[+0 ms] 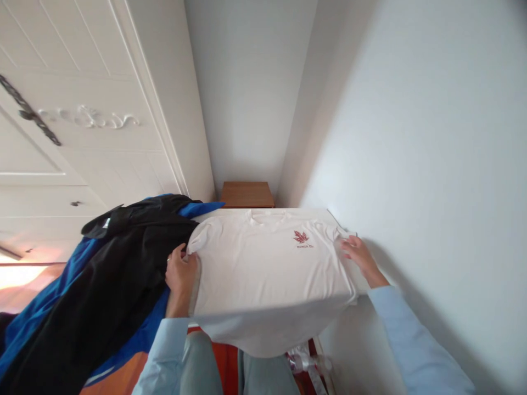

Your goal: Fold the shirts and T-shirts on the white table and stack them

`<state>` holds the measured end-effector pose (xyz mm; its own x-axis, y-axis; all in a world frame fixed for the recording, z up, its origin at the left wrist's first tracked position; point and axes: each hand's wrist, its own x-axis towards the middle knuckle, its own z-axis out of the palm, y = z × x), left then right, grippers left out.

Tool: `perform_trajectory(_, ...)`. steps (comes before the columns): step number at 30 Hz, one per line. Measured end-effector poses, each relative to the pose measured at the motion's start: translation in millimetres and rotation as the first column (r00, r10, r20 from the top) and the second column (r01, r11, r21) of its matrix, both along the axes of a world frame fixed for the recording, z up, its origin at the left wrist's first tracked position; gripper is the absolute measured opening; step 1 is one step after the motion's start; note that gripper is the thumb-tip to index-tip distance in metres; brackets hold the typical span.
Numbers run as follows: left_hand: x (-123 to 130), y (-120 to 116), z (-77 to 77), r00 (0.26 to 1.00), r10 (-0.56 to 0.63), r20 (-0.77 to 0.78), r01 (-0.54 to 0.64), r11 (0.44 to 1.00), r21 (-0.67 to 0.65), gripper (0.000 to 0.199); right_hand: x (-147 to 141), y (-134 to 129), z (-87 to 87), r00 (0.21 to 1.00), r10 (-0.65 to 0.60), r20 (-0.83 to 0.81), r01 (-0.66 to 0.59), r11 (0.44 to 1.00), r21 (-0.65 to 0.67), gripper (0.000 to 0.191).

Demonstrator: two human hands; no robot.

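Observation:
A white T-shirt (263,263) lies spread front side up on a white surface, its collar toward the far edge. It bears a red maple-leaf print with small lettering, and its hem hangs over the near edge. My left hand (181,274) pinches the shirt's side by the left sleeve, fingers closed. At the opposite sleeve, my right hand (361,259) has its fingers bent onto the cloth and appears to grip it. Part of the white tabletop (358,277) shows beside the shirt under my right wrist.
Black clothing (132,258) and blue clothing (142,332) are heaped at the left. A white wardrobe (99,88) stands behind them. The wall (436,153) runs close along the right. A brown wooden cabinet (247,193) stands at the back. Beneath the table is a clear plastic item (302,362).

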<state>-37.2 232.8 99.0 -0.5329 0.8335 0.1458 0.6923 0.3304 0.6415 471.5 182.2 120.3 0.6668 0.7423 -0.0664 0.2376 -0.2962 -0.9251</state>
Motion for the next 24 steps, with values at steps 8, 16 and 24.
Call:
perform_trajectory(8, -9, 6, -18.6, 0.996, 0.023, 0.088, -0.053, 0.93, 0.362, 0.043, 24, 50, -12.7, 0.987, -0.085, -0.135, 0.092, 0.995, 0.046, 0.019)
perform_trajectory(16, 12, -15, -4.0, 0.99, -0.097, 0.101, 0.03, 0.851, 0.524, 0.035, 2, 45, -2.7, 0.994, -0.04, -0.097, 0.064, 0.962, 0.264, 0.036)
perform_trajectory(24, 98, -171, 45.8, 0.682, -0.496, 0.538, 0.295, 0.859, 0.419, 0.033, -48, -73, 143.0, 0.935, 0.353, 0.046, -0.332, 0.818, 0.469, 0.039)
